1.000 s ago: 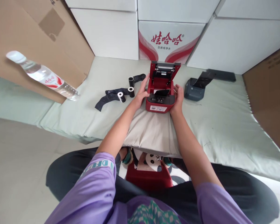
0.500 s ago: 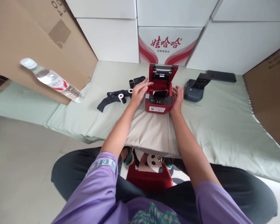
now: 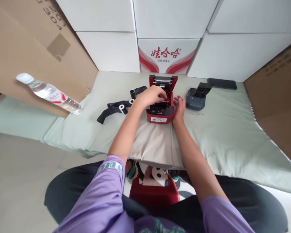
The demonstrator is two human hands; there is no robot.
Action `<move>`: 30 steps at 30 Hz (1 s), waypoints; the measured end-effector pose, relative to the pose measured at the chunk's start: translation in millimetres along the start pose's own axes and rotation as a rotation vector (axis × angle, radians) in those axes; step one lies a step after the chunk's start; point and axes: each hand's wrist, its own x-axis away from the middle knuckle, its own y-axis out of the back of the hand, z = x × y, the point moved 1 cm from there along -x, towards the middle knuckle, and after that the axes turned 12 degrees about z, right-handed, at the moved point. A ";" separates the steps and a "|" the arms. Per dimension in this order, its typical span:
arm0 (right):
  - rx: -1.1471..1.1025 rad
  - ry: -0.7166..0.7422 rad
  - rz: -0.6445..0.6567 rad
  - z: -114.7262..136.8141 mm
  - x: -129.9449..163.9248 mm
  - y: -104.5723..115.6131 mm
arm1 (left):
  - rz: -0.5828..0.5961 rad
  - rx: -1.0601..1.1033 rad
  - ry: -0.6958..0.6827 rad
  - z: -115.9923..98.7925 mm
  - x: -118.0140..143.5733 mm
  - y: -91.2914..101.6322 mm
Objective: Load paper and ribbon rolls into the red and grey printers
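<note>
A red and black label printer (image 3: pixel 160 120) stands on the pale cloth with its lid (image 3: pixel 174 82) raised. My left hand (image 3: pixel 153 96) reaches over its left side, fingers bent down into the compartment. Whatever those fingertips pinch is hidden behind the hand. A black piece (image 3: pixel 158 104) shows inside, just behind the front panel. Against the printer's right side, my right hand (image 3: pixel 179 108) rests with curled fingers, holding it.
Small rolls (image 3: pixel 123 109) with dark strips (image 3: pixel 106 115) lie left. A dark printer-like device (image 3: pixel 195 103) and a flat black slab (image 3: pixel 222 83) sit right. A water bottle (image 3: pixel 53 94) stands by a cardboard box (image 3: pixel 26 48); white boxes (image 3: pixel 109 51) line the back.
My left hand has moved from the printer's left edge up and over into its compartment, with the fingers now bent. My right hand stays at the right side. The view has shifted slightly.
</note>
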 end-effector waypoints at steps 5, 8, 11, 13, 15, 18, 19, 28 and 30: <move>-0.007 -0.015 -0.002 3.6 3.2 -1.7 | 0.102 -0.178 0.185 -6.5 -0.5 -1.3; -0.008 -0.022 -0.003 4.9 4.1 -1.8 | 0.187 -0.303 0.337 -17.9 1.3 -1.0; -0.004 -0.029 -0.010 5.5 4.7 -2.7 | 0.205 -0.332 0.393 -22.6 -1.1 -3.8; 0.010 -0.028 -0.007 5.8 5.0 -3.6 | 0.163 -0.326 0.384 -19.7 -3.6 -6.9; 0.018 -0.025 -0.001 5.8 5.1 -4.1 | 0.106 -0.310 0.345 -14.1 -4.8 -9.7; 0.017 -0.024 0.009 5.5 4.6 -3.7 | 0.000 -0.247 0.224 -9.4 1.1 -7.9; 0.016 -0.024 0.010 5.3 4.4 -3.3 | -0.046 -0.217 0.166 -10.4 6.5 -4.3; 0.022 -0.031 -0.002 6.4 5.1 -4.2 | -0.520 0.059 0.120 -2.0 102.7 74.8; 0.019 -0.034 -0.006 6.9 5.8 -4.9 | -0.735 0.009 0.243 23.7 112.4 83.9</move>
